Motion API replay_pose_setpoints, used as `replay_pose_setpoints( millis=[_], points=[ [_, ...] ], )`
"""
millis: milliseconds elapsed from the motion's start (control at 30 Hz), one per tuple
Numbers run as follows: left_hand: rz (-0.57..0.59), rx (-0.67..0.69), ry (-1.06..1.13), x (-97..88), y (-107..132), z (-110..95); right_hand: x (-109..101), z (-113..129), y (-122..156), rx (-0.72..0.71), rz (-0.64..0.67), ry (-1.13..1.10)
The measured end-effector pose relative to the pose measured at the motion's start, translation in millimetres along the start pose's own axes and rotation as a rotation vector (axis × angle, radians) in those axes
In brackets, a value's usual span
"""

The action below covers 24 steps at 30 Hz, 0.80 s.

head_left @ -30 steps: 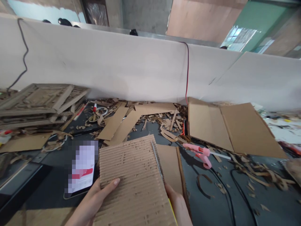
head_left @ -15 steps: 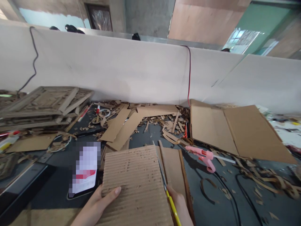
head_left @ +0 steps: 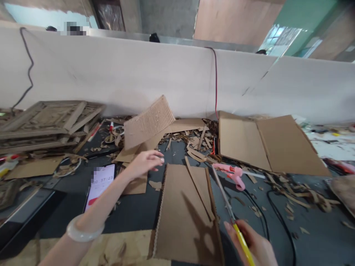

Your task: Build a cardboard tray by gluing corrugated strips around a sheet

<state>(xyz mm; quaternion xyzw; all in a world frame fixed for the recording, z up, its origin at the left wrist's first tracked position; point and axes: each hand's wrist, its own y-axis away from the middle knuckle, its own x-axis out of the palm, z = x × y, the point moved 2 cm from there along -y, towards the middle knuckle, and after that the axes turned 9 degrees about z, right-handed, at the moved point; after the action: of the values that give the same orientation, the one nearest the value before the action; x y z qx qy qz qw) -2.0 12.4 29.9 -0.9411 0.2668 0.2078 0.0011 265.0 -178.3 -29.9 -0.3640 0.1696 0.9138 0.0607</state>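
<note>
My right hand [head_left: 252, 240] grips scissors [head_left: 240, 240] by their yellow handle, with the metal blades pointing up and away at the lower right. Above the table, left of the middle, my left hand [head_left: 145, 162] is empty with its fingers loosely bent and apart. Beyond it a ribbed cardboard sheet [head_left: 149, 120] rests tilted over the scraps near the white partition. Between my hands lies a flat cardboard panel [head_left: 174, 195] with rough side edges. A narrow cardboard strip [head_left: 198, 190] lies across its right part.
A pink glue gun [head_left: 233, 173] with its cable lies right of the panel. A folded cardboard sheet [head_left: 241, 142] leans at the back right. To the left are a phone [head_left: 107, 177], a black box-like object [head_left: 30, 221] and stacked cardboard frames [head_left: 52, 118]. Cardboard scraps litter the table.
My left hand has let go of the ribbed cardboard sheet, which now lies at the back left. The scissors have moved right with my right hand, and the panel underneath is uncovered.
</note>
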Motion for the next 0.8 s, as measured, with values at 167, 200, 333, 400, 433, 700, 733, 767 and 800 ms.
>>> replay_pose_setpoints(
  millis=[167, 200, 333, 400, 433, 700, 733, 767, 800],
  points=[
    [0.164, 0.19, -0.313, 52.3, -45.7, 21.4, -34.4, -33.2, -8.6, 0.314, 0.0, 0.256],
    [0.203, 0.223, -0.364, 59.6, -53.4, 23.5, -38.9, -38.1, -9.1, 0.355, 0.004, 0.3],
    [0.327, 0.312, -0.536, 80.2, -80.0, 29.3, -46.0, -59.7, -9.9, 0.397, -0.052, 0.388],
    [0.366, 0.325, -0.6, 86.0, -89.3, 32.5, -45.4, -73.5, -11.6, 0.345, -0.098, 0.394],
    [0.381, 0.325, -0.626, 87.5, -92.6, 34.1, -45.1, -80.2, -12.8, 0.303, -0.122, 0.402],
    [0.398, 0.19, -0.742, 49.6, -92.1, 37.0, -51.1, -72.3, -24.0, 0.041, -0.292, 0.409],
    [0.396, 0.164, -0.748, 42.2, -90.7, 37.3, -49.9, -61.7, -26.6, -0.016, -0.32, 0.381],
    [0.398, 0.142, -0.749, 35.7, -89.3, 38.0, -47.1, -50.1, -29.7, -0.088, -0.332, 0.355],
    [0.404, 0.123, -0.748, 30.6, -88.1, 39.1, -42.6, -38.5, -33.4, -0.165, -0.328, 0.335]
  ],
)
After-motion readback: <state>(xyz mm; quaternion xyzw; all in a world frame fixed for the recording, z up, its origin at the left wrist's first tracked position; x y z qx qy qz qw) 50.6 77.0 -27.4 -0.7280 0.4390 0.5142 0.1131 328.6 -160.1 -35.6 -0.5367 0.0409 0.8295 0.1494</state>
